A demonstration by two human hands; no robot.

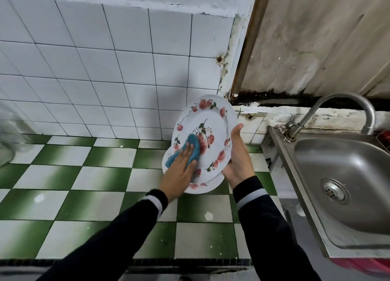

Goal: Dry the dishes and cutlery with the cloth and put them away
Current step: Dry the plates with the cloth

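Head view: right grip point(238, 156) clasps the floral plate point(211, 120) at its 3 o'clock rim; left grip point(179, 171), fingers flat, presses the blue cloth point(193, 141) inside it. Steel sink point(348, 158) at 4 o'clock.

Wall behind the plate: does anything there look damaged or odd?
Yes. One tile by the wall's edge has a dark hole with a crack running down from it, and the seam beside it is stained black. The plate itself looks whole.

White rose-patterned plate point(212, 120) tilted up on edge, blue cloth point(195, 146) pressed against its face.
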